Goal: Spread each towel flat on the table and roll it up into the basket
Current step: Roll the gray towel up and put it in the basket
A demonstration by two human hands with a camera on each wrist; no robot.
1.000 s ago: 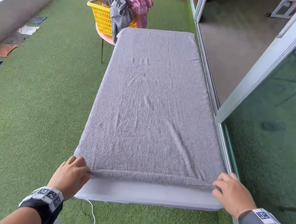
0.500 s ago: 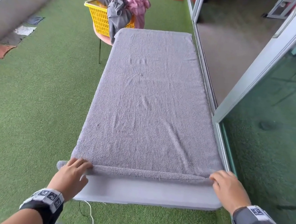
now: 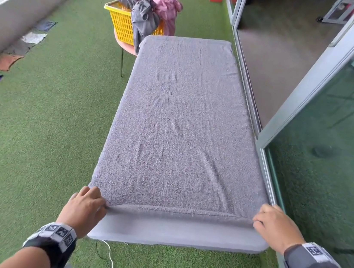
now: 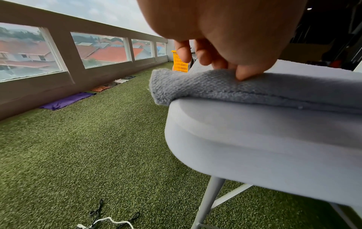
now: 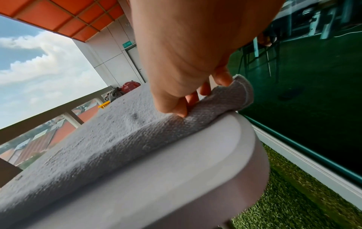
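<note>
Head view. A grey towel (image 3: 179, 129) lies spread flat along the length of a grey table (image 3: 176, 235), covering nearly all of its top; only a bare strip of table shows at the near end. The towel's near edge is turned over into a narrow fold running across the table. The left hand (image 3: 84, 208) grasps the near left corner of that fold, fingers curled onto the cloth. The right hand (image 3: 276, 228) grasps the near right corner in the same manner. Both wrists carry dark bands with printed markers. A yellow basket (image 3: 121, 23) stands just beyond the table's far left corner on a pink stool, holding a heap of grey and pink towels (image 3: 152, 7), some hanging over its rim. Green artificial turf (image 3: 36, 137) covers the floor. 2 bare feet, a white cord and a black phone are at the bottom edge.

Left wrist view. The fingertips (image 4: 242, 74) of the left hand press down on the folded towel corner (image 4: 176, 88), which overhangs the table's rounded edge (image 4: 254, 139). The thumb is hidden. Cloths lie along the far wall under the windows.

Right wrist view. The right hand's fingers (image 5: 176, 106) pinch the doubled towel edge (image 5: 225, 99) at the table's near right corner, beside a green glass panel (image 5: 313, 93).
</note>
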